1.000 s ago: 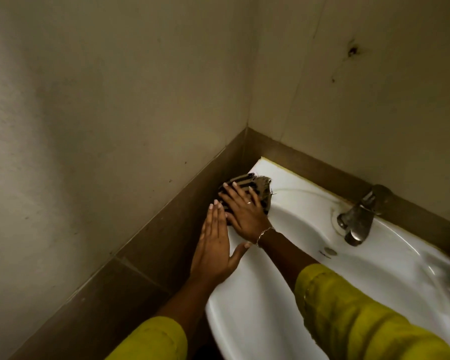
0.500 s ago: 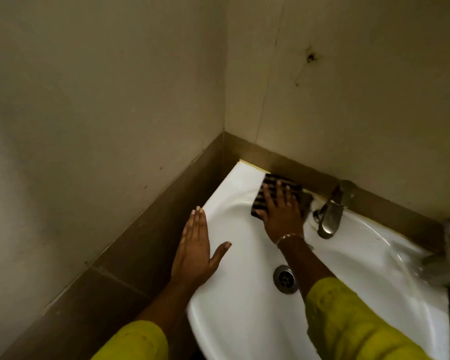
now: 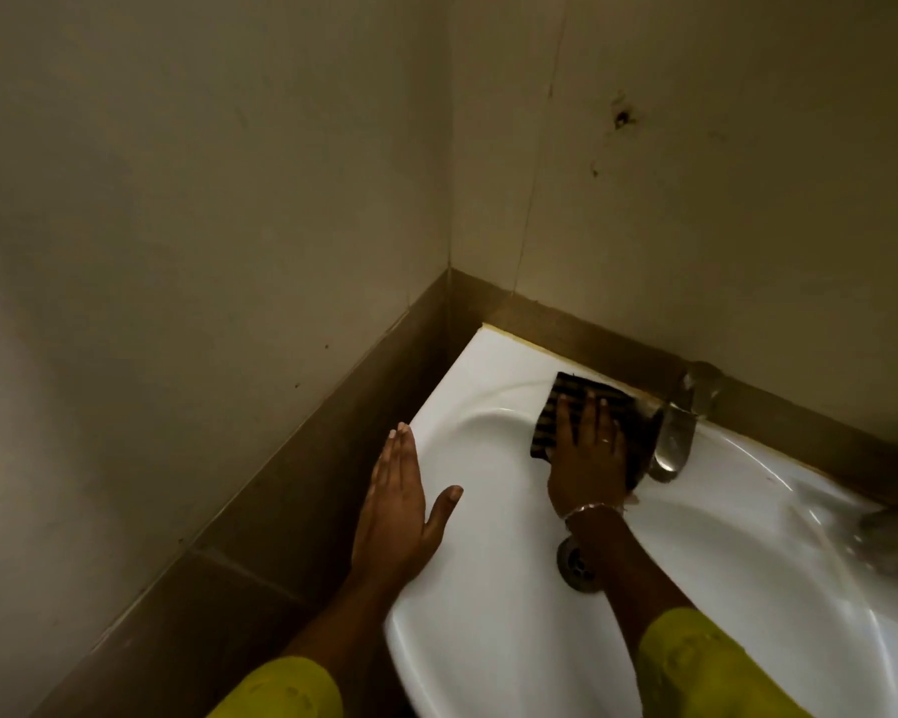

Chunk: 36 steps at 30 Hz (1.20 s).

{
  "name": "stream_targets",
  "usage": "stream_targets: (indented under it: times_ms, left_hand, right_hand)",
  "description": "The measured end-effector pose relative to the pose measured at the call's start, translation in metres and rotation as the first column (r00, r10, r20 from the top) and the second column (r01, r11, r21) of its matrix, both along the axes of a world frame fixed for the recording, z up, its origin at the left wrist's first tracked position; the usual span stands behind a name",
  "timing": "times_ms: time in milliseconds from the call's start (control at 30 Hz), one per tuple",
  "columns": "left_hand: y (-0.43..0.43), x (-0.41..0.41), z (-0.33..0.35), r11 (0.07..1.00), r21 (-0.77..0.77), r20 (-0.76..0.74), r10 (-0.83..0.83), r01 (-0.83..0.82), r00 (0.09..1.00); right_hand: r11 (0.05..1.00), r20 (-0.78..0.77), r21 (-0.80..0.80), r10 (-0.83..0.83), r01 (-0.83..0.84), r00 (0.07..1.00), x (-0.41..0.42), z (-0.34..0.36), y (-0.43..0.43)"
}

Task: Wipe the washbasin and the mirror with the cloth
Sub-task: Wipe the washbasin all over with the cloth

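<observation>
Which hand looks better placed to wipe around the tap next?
The right hand. It presses the dark striped cloth flat beside the metal tap. The left hand lies empty on the white ceramic washbasin rim, farther away.

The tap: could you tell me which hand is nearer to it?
Right. The right hand presses the cloth just beside the tap; the left hand lies flat on the washbasin rim opposite.

The right hand [image 3: 589,458] with the striped cloth [image 3: 576,406] has slid right along the far rim of the washbasin [image 3: 488,640], from the left corner to just beside the tap [image 3: 672,443]. The drain [image 3: 574,562] now shows.
</observation>
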State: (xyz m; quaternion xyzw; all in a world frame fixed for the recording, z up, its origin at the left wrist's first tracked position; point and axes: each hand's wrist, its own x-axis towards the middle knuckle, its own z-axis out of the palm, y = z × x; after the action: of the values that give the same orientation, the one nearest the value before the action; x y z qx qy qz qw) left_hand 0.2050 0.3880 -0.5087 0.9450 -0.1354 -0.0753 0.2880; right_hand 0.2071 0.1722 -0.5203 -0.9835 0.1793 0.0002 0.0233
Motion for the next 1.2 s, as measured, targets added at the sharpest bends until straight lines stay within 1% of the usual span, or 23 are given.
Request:
stream_targets:
  times_ms: [67, 167, 267, 400, 467, 567, 600, 633, 667, 700, 733, 767, 800, 833, 867, 933, 1067, 1200]
  left_hand:
    - [0.000, 0.000, -0.001, 1.000, -0.001, -0.010, 0.003, -0.003, 1.000]
    - [0.000, 0.002, -0.002, 1.000, -0.004, -0.016, -0.004, 0.004, 1.000]
    - [0.000, 0.002, -0.003, 1.000, -0.009, 0.001, 0.001, -0.001, 1.000]
    - [-0.001, 0.002, -0.003, 0.999, -0.037, 0.017, 0.015, -0.015, 1.000]
    - [-0.001, 0.002, -0.004, 0.997, -0.070, 0.019, 0.029, -0.028, 0.999]
    - [-0.002, 0.003, -0.006, 0.990, -0.129, 0.031, 0.054, -0.049, 0.998]
    - [-0.002, 0.003, -0.006, 0.987, -0.146, 0.033, 0.066, -0.061, 0.997]
    - [-0.002, 0.002, -0.005, 0.983, -0.163, 0.031, 0.085, -0.078, 0.996]
    - [-0.002, 0.002, -0.005, 0.978, -0.181, 0.025, 0.107, -0.101, 0.994]
    - [-0.002, 0.002, -0.005, 0.972, -0.199, 0.016, 0.128, -0.122, 0.992]
    - [-0.001, 0.002, -0.004, 0.965, -0.214, 0.002, 0.153, -0.149, 0.988]
    - [0.000, 0.003, -0.003, 0.957, -0.228, -0.019, 0.179, -0.179, 0.984]
    - [0.001, 0.003, -0.002, 0.946, -0.242, -0.043, 0.210, -0.214, 0.977]
    - [0.001, 0.002, -0.001, 0.933, -0.259, -0.069, 0.239, -0.249, 0.969]
    - [0.002, 0.002, 0.000, 0.921, -0.271, -0.087, 0.265, -0.279, 0.960]
    - [0.001, 0.003, 0.001, 0.902, -0.288, -0.115, 0.302, -0.323, 0.946]
    - [0.002, 0.002, 0.003, 0.854, -0.382, -0.161, 0.315, -0.353, 0.935]
    - [0.004, 0.002, 0.002, 0.742, -0.485, -0.261, 0.383, -0.463, 0.886]
  right_hand:
    - [0.998, 0.037, 0.005, 0.070, -0.070, 0.997, 0.019, 0.010, 0.006]
    - [0.984, -0.040, 0.048, 0.172, -0.170, 0.984, 0.040, 0.017, 0.020]
    - [0.964, -0.042, 0.026, 0.266, -0.265, 0.963, 0.055, 0.019, 0.037]
    - [0.925, -0.016, 0.054, 0.377, -0.376, 0.926, 0.066, 0.020, 0.052]
    - [0.874, 0.005, 0.086, 0.480, -0.478, 0.877, 0.065, 0.018, 0.059]
    - [0.726, 0.068, 0.139, 0.672, -0.674, 0.738, 0.057, 0.012, 0.072]
    - [0.683, 0.078, 0.155, 0.712, -0.714, 0.698, 0.055, 0.015, 0.075]
    - [0.665, 0.088, 0.196, 0.720, -0.720, 0.688, 0.055, 0.017, 0.076]
    - [0.670, 0.105, 0.264, 0.695, -0.694, 0.711, 0.057, 0.023, 0.076]
    - [0.696, 0.165, 0.359, 0.608, -0.622, 0.776, 0.060, 0.031, 0.077]
    - [0.734, 0.244, 0.437, 0.460, -0.520, 0.854, 0.064, 0.038, 0.079]
    - [0.789, 0.291, 0.465, 0.293, -0.402, 0.911, 0.068, 0.043, 0.083]
    - [0.853, 0.280, 0.440, 0.168, -0.281, 0.945, 0.072, 0.046, 0.089]
    - [0.906, 0.225, 0.374, 0.121, -0.201, 0.967, 0.073, 0.044, 0.097]
    - [0.936, 0.146, 0.312, 0.121, -0.162, 0.982, 0.074, 0.040, 0.106]
    - [0.955, 0.036, 0.272, 0.116, -0.122, 0.993, 0.071, 0.029, 0.122]
    - [0.955, 0.006, 0.297, 0.029, -0.029, 1.000, 0.069, 0.020, 0.138]
    - [0.941, -0.011, 0.339, 0.006, -0.002, 1.000, 0.057, 0.023, 0.155]
